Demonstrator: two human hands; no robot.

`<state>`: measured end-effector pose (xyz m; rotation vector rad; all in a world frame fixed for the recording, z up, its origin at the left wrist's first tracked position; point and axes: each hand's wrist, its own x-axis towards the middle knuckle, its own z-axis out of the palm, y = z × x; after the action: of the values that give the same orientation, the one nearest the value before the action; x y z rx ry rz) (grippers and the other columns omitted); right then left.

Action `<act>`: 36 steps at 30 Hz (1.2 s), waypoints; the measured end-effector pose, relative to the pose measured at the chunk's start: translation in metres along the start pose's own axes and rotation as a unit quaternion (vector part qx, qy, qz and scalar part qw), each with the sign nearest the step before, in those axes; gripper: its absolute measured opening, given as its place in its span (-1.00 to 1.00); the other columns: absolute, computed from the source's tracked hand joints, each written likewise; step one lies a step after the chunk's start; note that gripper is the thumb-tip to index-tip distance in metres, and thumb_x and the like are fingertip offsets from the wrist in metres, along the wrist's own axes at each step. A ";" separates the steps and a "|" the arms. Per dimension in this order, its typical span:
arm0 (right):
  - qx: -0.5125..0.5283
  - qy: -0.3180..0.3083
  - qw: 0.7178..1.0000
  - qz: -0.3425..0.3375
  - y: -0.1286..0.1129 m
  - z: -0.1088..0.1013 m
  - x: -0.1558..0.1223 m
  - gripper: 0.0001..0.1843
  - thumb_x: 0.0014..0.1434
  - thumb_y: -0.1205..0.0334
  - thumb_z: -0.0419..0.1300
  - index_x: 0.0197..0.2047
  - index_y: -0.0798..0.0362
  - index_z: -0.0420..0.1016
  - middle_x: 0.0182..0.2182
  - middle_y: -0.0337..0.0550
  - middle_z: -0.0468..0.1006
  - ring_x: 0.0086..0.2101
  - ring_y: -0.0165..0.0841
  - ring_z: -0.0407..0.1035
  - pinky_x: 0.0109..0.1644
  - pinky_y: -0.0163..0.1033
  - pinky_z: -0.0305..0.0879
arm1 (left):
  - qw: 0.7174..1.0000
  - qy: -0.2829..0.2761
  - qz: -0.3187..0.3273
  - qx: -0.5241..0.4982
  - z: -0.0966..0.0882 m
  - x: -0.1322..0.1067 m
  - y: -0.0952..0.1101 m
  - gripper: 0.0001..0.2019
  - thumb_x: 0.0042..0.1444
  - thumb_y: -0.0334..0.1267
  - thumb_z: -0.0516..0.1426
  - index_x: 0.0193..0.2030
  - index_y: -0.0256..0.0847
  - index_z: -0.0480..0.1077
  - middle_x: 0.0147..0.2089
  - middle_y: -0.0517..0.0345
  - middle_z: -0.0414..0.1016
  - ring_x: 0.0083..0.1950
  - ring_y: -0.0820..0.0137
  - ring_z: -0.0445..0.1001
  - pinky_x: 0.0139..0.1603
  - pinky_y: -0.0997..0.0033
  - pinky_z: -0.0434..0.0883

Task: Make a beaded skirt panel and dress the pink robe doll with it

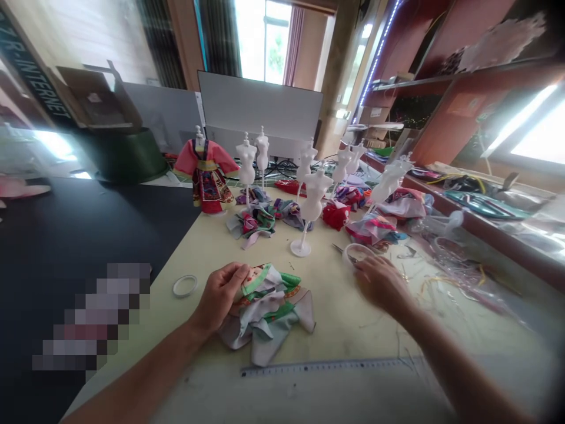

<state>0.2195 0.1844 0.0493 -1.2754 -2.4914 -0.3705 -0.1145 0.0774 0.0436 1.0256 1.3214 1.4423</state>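
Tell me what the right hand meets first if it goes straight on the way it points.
The right hand likely meets the clear plastic ring at its fingertips, though depth is unclear and they may already touch. Thin metal scissor blades lie just beyond it.

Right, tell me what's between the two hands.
In the head view, a crumpled fabric pile sits against the left hand, and a stretch of pale tabletop runs from it to the right hand.
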 end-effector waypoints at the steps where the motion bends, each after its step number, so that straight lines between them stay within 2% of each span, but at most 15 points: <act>1: -0.007 0.001 1.000 0.006 0.008 0.005 0.003 -0.83 0.17 0.34 0.04 -0.36 0.05 0.45 -0.32 -0.02 0.55 -0.24 -0.15 0.42 -0.09 -0.01 0.31 | 1.000 -0.002 -0.004 -0.019 -0.001 0.001 0.001 -0.64 0.09 -0.04 0.17 -0.55 -0.24 0.25 -0.56 0.33 0.18 -0.48 0.54 0.16 -0.43 0.60 0.18; 6: -0.020 0.003 1.000 0.004 0.025 0.023 0.009 -0.80 0.17 0.33 0.01 -0.26 0.05 0.47 -0.19 0.00 0.56 -0.12 -0.12 0.42 0.01 0.02 0.28 | 0.995 -0.017 -0.027 -0.096 -0.004 0.005 0.004 -0.64 0.03 0.00 0.20 -0.52 -0.24 0.26 -0.52 0.32 0.24 -0.45 0.53 0.23 -0.40 0.59 0.27; 10: -0.015 0.025 1.000 0.003 0.012 0.020 0.010 -0.77 0.19 0.29 0.03 -0.13 0.08 0.44 -0.07 0.06 0.51 -0.07 -0.05 0.39 -0.01 0.08 0.30 | 0.990 -0.032 -0.042 -0.130 -0.006 0.006 0.006 -0.65 0.02 0.02 0.21 -0.49 -0.25 0.30 -0.50 0.28 0.30 -0.44 0.53 0.27 -0.40 0.58 0.31; 12: 0.018 0.055 0.998 -0.016 -0.009 0.009 0.013 -0.76 0.21 0.21 0.06 -0.09 0.09 0.42 -0.08 0.07 0.50 -0.06 -0.04 0.37 -0.02 0.08 0.31 | 0.989 -0.041 -0.044 -0.135 -0.007 0.006 0.006 -0.62 0.03 0.04 0.20 -0.51 -0.25 0.29 -0.51 0.28 0.29 -0.46 0.54 0.26 -0.40 0.59 0.30; 15: 0.128 0.060 0.988 -0.064 -0.058 -0.014 0.018 -0.75 0.26 0.17 0.06 -0.04 0.07 0.39 -0.13 0.02 0.51 -0.12 -0.16 0.40 -0.08 -0.01 0.37 | 0.990 -0.055 -0.040 -0.127 -0.007 0.003 0.006 -0.61 0.04 0.04 0.19 -0.54 -0.26 0.29 -0.52 0.27 0.29 -0.46 0.55 0.25 -0.41 0.59 0.30; 18: 0.232 0.072 0.959 -0.144 -0.113 -0.033 0.026 -0.65 0.25 0.18 0.11 0.08 0.07 0.30 -0.06 0.01 0.47 -0.05 -0.20 0.34 0.00 -0.03 0.35 | 0.991 -0.073 -0.036 -0.106 -0.004 -0.003 0.008 -0.60 0.06 0.05 0.17 -0.52 -0.26 0.31 -0.54 0.26 0.28 -0.50 0.55 0.23 -0.48 0.58 0.25; 21: 0.292 0.069 0.935 -0.191 -0.153 -0.039 0.036 -0.53 0.17 0.12 0.19 0.12 0.10 0.27 0.01 0.08 0.42 0.01 -0.14 0.28 0.05 0.03 0.29 | 0.992 -0.097 -0.036 -0.078 0.001 -0.009 0.010 -0.59 0.07 0.07 0.16 -0.52 -0.28 0.31 -0.57 0.28 0.23 -0.56 0.56 0.17 -0.57 0.58 0.18; 25: 0.384 0.094 0.904 -0.166 -0.171 -0.032 0.045 -0.90 0.20 0.28 0.12 -0.24 0.04 0.45 -0.25 -0.07 0.52 -0.21 -0.26 0.35 -0.11 -0.09 0.32 | 0.993 -0.109 -0.022 -0.050 0.003 -0.012 0.012 -0.56 0.06 0.08 0.16 -0.55 -0.29 0.29 -0.58 0.29 0.17 -0.57 0.58 0.11 -0.59 0.59 0.12; 27: 0.475 0.063 0.873 -0.091 -0.170 -0.028 0.045 -0.89 0.19 0.30 0.11 -0.35 0.03 0.44 -0.37 -0.14 0.52 -0.31 -0.32 0.36 -0.20 -0.17 0.32 | 0.993 -0.110 -0.017 -0.043 0.001 -0.012 0.012 -0.54 0.08 0.13 0.12 -0.54 -0.29 0.32 -0.55 0.24 0.24 -0.53 0.54 0.17 -0.56 0.58 0.15; 28: 0.526 0.033 0.849 -0.039 -0.168 -0.026 0.044 -0.88 0.19 0.27 0.12 -0.37 0.04 0.44 -0.40 -0.17 0.51 -0.34 -0.35 0.36 -0.25 -0.21 0.32 | 0.993 -0.112 -0.013 -0.040 0.000 -0.012 0.012 -0.51 0.09 0.17 0.08 -0.51 -0.29 0.35 -0.52 0.20 0.29 -0.49 0.51 0.23 -0.54 0.57 0.18; 30: 0.615 -0.033 0.785 0.067 -0.164 -0.025 0.042 -0.85 0.16 0.18 0.15 -0.40 0.05 0.43 -0.46 -0.22 0.49 -0.41 -0.38 0.35 -0.35 -0.28 0.28 | 0.992 -0.124 -0.001 -0.031 -0.001 -0.012 0.013 -0.44 0.08 0.26 0.01 -0.42 -0.29 0.43 -0.42 0.10 0.39 -0.38 0.42 0.33 -0.47 0.53 0.25; 32: 0.677 -0.076 0.718 0.144 -0.161 -0.027 0.039 -0.80 0.12 0.12 0.19 -0.43 0.07 0.41 -0.52 -0.25 0.46 -0.47 -0.42 0.31 -0.42 -0.33 0.21 | 0.988 -0.151 0.017 -0.014 0.000 -0.013 0.014 -0.39 0.01 0.32 0.02 -0.30 -0.28 0.47 -0.32 0.04 0.44 -0.28 0.33 0.38 -0.39 0.50 0.31; 34: 0.717 -0.095 0.663 0.192 -0.159 -0.030 0.038 -0.78 0.07 0.12 0.23 -0.46 0.08 0.38 -0.56 -0.27 0.42 -0.51 -0.45 0.26 -0.46 -0.35 0.16 | 0.982 -0.184 0.029 0.015 0.003 -0.015 0.015 -0.43 -0.07 0.25 0.16 -0.18 -0.25 0.46 -0.22 0.02 0.47 -0.20 0.27 0.41 -0.29 0.45 0.36; 36: 0.755 -0.106 0.606 0.225 -0.157 -0.033 0.038 -0.77 0.01 0.13 0.26 -0.49 0.08 0.35 -0.58 -0.28 0.39 -0.52 -0.46 0.24 -0.46 -0.36 0.15 | 0.977 -0.201 0.032 0.056 0.006 -0.017 0.016 -0.55 -0.12 0.04 0.28 -0.16 -0.23 0.46 -0.20 0.04 0.48 -0.17 0.26 0.42 -0.21 0.41 0.37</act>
<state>0.0756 0.1112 0.0815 -0.9253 -1.3926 1.6998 -0.1055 0.0618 0.0603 1.3627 1.0883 1.1371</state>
